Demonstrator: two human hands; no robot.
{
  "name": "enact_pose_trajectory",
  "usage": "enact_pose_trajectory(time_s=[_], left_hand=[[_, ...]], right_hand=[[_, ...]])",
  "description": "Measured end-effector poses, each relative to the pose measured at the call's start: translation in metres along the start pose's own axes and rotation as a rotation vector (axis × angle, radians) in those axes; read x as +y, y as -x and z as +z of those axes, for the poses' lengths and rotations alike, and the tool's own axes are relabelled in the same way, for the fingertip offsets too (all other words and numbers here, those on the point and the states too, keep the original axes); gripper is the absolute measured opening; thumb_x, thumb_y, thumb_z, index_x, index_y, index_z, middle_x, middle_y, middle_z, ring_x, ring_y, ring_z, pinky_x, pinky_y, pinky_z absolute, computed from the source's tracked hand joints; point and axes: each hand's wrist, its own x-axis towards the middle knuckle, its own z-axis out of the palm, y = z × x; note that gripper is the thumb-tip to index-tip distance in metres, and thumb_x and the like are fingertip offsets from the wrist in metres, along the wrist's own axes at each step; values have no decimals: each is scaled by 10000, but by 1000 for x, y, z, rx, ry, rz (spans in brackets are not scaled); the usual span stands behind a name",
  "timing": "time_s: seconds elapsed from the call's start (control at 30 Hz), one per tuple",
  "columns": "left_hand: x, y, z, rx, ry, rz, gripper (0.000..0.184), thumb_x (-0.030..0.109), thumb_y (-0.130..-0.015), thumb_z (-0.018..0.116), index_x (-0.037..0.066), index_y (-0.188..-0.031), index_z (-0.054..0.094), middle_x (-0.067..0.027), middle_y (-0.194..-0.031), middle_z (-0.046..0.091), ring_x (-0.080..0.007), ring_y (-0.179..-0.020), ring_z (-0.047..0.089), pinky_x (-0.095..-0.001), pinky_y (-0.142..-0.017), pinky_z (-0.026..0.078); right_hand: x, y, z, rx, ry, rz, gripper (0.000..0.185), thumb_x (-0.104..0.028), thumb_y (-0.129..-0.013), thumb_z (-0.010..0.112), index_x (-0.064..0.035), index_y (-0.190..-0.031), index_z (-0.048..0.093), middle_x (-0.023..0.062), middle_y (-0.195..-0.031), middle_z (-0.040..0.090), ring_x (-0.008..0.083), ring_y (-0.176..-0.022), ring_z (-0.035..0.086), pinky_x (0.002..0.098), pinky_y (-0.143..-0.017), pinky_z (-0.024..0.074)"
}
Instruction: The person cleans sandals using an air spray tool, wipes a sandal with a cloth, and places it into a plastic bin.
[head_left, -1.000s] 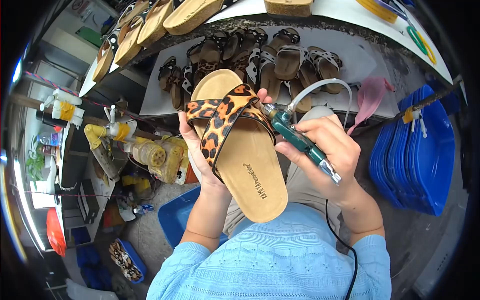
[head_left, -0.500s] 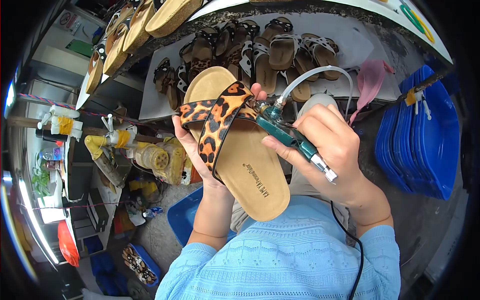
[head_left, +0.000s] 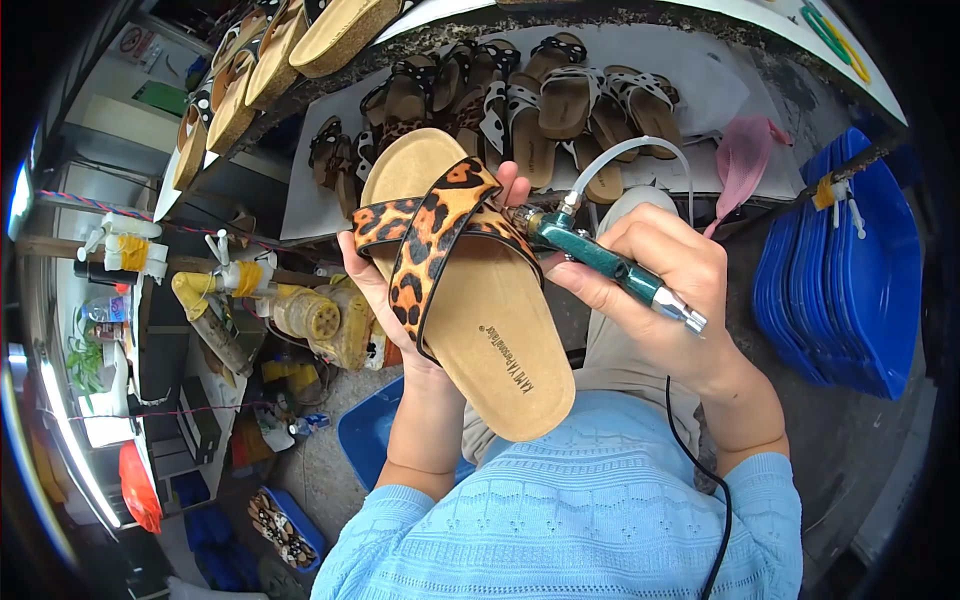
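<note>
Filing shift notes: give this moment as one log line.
left hand: holding leopard-print sandal | right hand: gripping green tool | tip: beside straps, contact unclear

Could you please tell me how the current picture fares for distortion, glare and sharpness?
Head view: fisheye distortion, bowing the white upper shelf, with blackened corners; head view: bright glare at the tube light, far left; head view: the leopard-print sandal sharp, its footbed lettering readable.

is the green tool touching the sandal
Cannot tell. In the head view, the green tool ends right by the side of the sandal, but neither contact nor a gap shows plainly there.
</note>
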Motion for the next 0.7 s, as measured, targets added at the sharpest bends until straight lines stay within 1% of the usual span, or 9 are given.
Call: enact_pose_trajectory(time_s=[0.07, 0.2, 0.3, 0.4, 0.5, 0.53, 0.63, 0.67, 0.7], left_hand=[[0, 0, 4, -52, 71, -34, 1035, 784, -859, 477, 38, -1544, 261, -327, -1534, 280, -443, -1439, 284, -566, -1150, 343], [0, -3, 2, 37, -61, 22, 1044, 786, -862, 467, 18, -1538, 260, -332, -1523, 296, -443, -1418, 320, -560, -1136, 366], [-5, -4, 5, 42, -93, 39, 1054, 797, -863, 450, 5, -1533, 263, -337, -1515, 308, -444, -1408, 341, -553, -1122, 387], [-5, -3, 2, 21, -91, 34, 1064, 811, -861, 432, 2, -1531, 267, -336, -1509, 322, -444, -1404, 348, -552, -1108, 404], [-5, -2, 0, 37, -107, 41, 1068, 819, -858, 426, 3, -1530, 271, -332, -1504, 335, -440, -1403, 353, -558, -1101, 411], [-4, -2, -2, 44, -131, 47, 1068, 820, -858, 424, 4, -1531, 271, -332, -1500, 342, -438, -1402, 355, -562, -1100, 410], [-3, 1, -2, 26, -107, 25, 1071, 809, -852, 453, -8, -1521, 276, -327, -1468, 389, -417, -1380, 388, -551, -1090, 429], [-3, 1, -3, 29, -111, 17, 1071, 804, -849, 467, -13, -1516, 279, -324, -1461, 399, -413, -1375, 394, -550, -1086, 435], [-2, 1, -5, 31, -115, 10, 1072, 798, -846, 481, -18, -1512, 282, -320, -1454, 409, -410, -1369, 400, -549, -1082, 441]], right_hand=[[2, 2, 1, 49, 21, -73, 293, -185, -726, 869, -9, -715, 635, 72, -684, 587, 210, -604, 537, 342, -581, 403], [6, 5, 0, 61, 82, -224, 247, -100, -696, 878, 13, -804, 686, 88, -789, 671, 195, -644, 596, 307, -581, 440], [7, 5, 1, 73, 137, -257, 266, -103, -694, 883, 17, -820, 682, 85, -781, 663, 209, -646, 600, 305, -591, 440], [1, 7, 1, 49, 105, -133, 223, -95, -722, 865, 13, -823, 698, 81, -775, 656, 188, -658, 603, 303, -590, 440], [6, 10, 7, 58, -98, 48, 245, -146, -751, 855, 7, -767, 664, 88, -729, 618, 204, -632, 579, 314, -567, 415], [8, 9, 7, 49, -130, 65, 227, -152, -793, 837, 14, -794, 682, 79, -707, 600, 157, -633, 564, 290, -553, 402], [16, 11, 8, -11, -266, 294, 209, -165, -825, 817, 14, -824, 709, 53, -700, 599, 117, -647, 553, 267, -576, 404], [15, 11, 11, 0, -414, 395, 196, -173, -866, 787, 13, -862, 725, 14, -697, 595, 85, -652, 530, 243, -598, 397], [14, 14, 17, 34, -700, 571, 192, -170, -885, 769, 13, -924, 731, -9, -693, 583, 76, -660, 512, 233, -612, 393]])
